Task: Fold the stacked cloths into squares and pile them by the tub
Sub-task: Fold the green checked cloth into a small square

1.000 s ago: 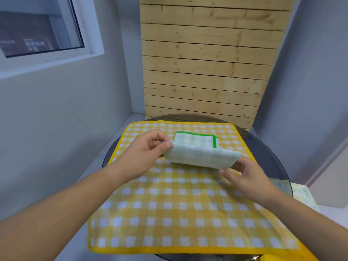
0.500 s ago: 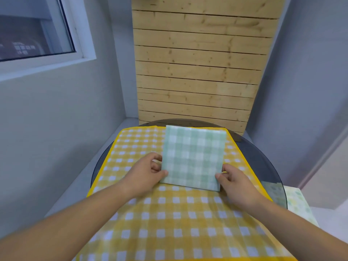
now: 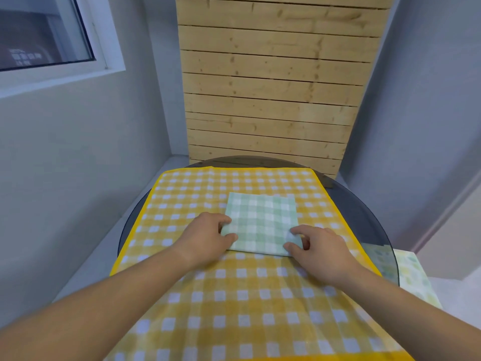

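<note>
Glass table under yellow cloth, green cloth folded square on top, our left hand and right hand pinching its near corners; fold looks done, next we'd carry it to the pile, tub unseen.

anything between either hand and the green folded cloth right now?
Nothing visible. The left hand and right hand each pinch a near corner of the green cloth, which lies on the yellow cloth. The tub is out of view, so that path cannot be judged.
</note>
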### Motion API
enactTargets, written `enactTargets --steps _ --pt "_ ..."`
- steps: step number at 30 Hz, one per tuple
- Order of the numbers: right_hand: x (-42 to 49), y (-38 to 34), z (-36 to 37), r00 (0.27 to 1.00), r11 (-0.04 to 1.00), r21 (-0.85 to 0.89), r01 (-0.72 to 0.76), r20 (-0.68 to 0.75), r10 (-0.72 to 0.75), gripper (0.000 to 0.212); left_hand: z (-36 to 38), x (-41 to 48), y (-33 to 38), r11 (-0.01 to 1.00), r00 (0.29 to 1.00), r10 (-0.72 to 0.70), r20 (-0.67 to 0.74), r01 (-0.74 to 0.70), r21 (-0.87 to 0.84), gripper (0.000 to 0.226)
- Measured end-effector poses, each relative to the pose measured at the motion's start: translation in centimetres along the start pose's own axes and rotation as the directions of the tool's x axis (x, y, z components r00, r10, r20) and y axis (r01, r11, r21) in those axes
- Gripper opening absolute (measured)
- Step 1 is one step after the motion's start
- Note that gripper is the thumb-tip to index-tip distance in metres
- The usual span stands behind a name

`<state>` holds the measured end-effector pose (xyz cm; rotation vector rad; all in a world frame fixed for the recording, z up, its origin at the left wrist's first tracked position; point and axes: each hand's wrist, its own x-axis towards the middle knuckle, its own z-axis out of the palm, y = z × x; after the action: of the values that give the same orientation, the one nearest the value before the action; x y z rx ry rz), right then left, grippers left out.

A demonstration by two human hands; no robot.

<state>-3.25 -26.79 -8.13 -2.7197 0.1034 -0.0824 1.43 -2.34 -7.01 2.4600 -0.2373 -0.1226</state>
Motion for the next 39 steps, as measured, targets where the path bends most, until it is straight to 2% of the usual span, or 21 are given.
enactTargets --steps 5,9,12,15,20,27,30,33,36,39 --pt "-0.2 -0.6 0.7 0.996 0.991 -0.122 -0.054 -0.073 0.046 0.059 1.3 -0.8 1.4 0.974 0.997 -0.071 0.030 0.062 0.220 0.075" --pt "-0.7 -1.5 1.8 0.987 0.977 -0.193 -0.094 -0.149 0.065 0.068 3.2 -1.5 1.8 0.916 0.999 -0.031 -0.008 0.031 0.401 0.080" --pt "-0.6 -1.4 2.0 0.987 0.980 -0.178 -0.093 -0.144 0.068 0.067 3.5 -1.5 1.3 0.897 1.000 -0.011 -0.015 0.017 0.442 0.083" --pt "-0.4 -0.3 1.5 0.992 0.993 -0.094 -0.076 -0.110 0.065 0.055 2.8 -1.2 0.7 0.915 1.000 -0.027 0.010 0.021 0.402 0.078" --pt "-0.5 1.1 0.9 0.999 1.000 0.013 -0.021 -0.050 0.022 0.036 1.1 -0.1 -0.5 0.970 0.988 -0.094 0.124 0.062 0.237 0.068" --pt "-0.5 1.9 -0.6 0.997 0.999 0.051 0.003 0.075 -0.007 0.028 0.0 0.5 -1.2 0.986 0.969 -0.091 0.229 0.056 0.155 0.058" --pt "0.3 1.2 -1.3 0.995 0.986 0.166 -0.030 0.096 0.014 0.024 -0.5 0.8 -0.5 0.995 0.984 -0.094 0.151 0.087 0.054 0.049" --pt "1.4 0.1 -2.0 0.990 0.908 0.395 -0.142 0.051 0.133 0.024 -0.5 1.4 0.5 0.991 0.993 -0.119 0.006 0.119 -0.067 0.043" --pt "2.4 -0.5 -2.5 0.965 0.792 0.555 -0.252 0.082 0.249 0.023 -0.4 2.3 1.6 0.974 0.985 -0.168 0.037 0.172 -0.150 0.044" --pt "3.1 -0.7 -2.5 0.943 0.716 0.616 -0.328 0.167 0.288 0.027 -0.1 2.7 2.0 0.952 0.976 -0.206 0.075 0.217 -0.217 0.051"
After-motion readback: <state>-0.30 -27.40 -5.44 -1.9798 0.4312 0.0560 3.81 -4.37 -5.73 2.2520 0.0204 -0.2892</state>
